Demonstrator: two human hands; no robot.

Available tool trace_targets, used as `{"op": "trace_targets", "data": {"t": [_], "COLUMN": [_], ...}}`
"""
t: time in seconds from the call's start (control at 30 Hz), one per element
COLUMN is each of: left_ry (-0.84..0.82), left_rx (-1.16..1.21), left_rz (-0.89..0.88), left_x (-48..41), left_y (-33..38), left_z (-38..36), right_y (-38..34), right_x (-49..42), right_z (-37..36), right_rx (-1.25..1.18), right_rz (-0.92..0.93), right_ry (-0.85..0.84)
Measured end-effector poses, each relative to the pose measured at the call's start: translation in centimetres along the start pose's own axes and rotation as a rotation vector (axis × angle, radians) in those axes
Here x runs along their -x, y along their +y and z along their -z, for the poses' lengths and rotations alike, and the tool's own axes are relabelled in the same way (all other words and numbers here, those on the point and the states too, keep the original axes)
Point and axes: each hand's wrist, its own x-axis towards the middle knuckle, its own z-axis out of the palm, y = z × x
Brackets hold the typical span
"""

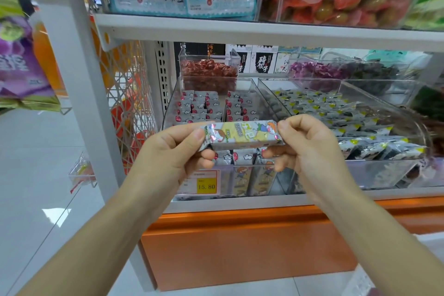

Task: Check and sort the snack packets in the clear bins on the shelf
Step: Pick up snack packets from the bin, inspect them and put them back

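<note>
While both hands hold one snack packet up in front of the shelf, it hangs in the air, just over the front of the left clear bin. The left hand pinches the packet's left end, thumb on top and fingers curled under. The right hand pinches the right end the same way. The packet lies sideways with its cartoon picture facing up, so I think the person is checking it.

It could slip. Only the two thin ends are held, and the wrapper looks shiny. If one hand lets go too soon, the packet may drop to the floor. Pulling the ends too hard could tear the wrapper. It could also go in the wrong place, because the right clear bin sits just beside the left one and its grey packets look much like the others. Cartoon packets of the same kind stand at the front, near the yellow price tag, so that looks like its home.
</note>
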Motion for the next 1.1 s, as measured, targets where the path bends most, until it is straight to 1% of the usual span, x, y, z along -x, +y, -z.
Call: {"op": "trace_targets", "data": {"t": [0.1,0.17,0.27,0.33,0.4,0.47,0.6,0.67,0.77,0.9,1.0,1.1], "left_ry": [-0.026,-0.050,-0.048,-0.042,-0.036,-0.033,-0.035,-0.051,-0.065,-0.082,-0.071,-0.038], "left_rx": [0.034,0.040,0.010,-0.026,-0.102,-0.203,-0.365,-0.408,-0.482,-0.640,-0.656,-0.611], "left_rz": [0.022,0.064,0.064,0.031,-0.003,-0.032,-0.133,-0.174,-0.211,-0.243,-0.214,-0.171], "left_x": [0.1,0.0,0.0,0.0,0.0,0.1,0.4,0.5,0.5,0.7,0.7,0.8], "left_y": [0.1,0.0,-0.3,-0.3,-0.2,-0.2,-0.2,-0.1,0.0,-0.1,-0.3,-0.3], "left_z": [-0.1,-0.1,0.1,0.1,0.2,0.3,0.3,0.2,0.4,0.0,-0.2,-0.3], "right_y": [0.0,-0.1,-0.1,-0.1,-0.1,0.0,0.0,0.1,-0.1,0.2,0.2,0.2], "right_x": [-0.1,-0.1,-0.1,0.0,0.1,0.0,0.0,0.1,0.3,0.2,0.2,0.4], "right_z": [0.4,0.6,0.6,0.4,0.3,0.1,0.0,-0.1,-0.2,0.0,-0.1,-0.5], "right_rx": [0.137,0.155,0.139,0.085,0.071,0.094,0.149,0.184,0.223,0.403,0.435,0.459], "right_rz": [0.143,0.189,0.190,0.158,0.135,0.128,0.136,0.137,0.163,0.238,0.236,0.270], "right_ry": [0.024,0.012,-0.027,-0.087,-0.094,-0.067,-0.090,-0.095,-0.060,0.045,0.076,0.046]}}
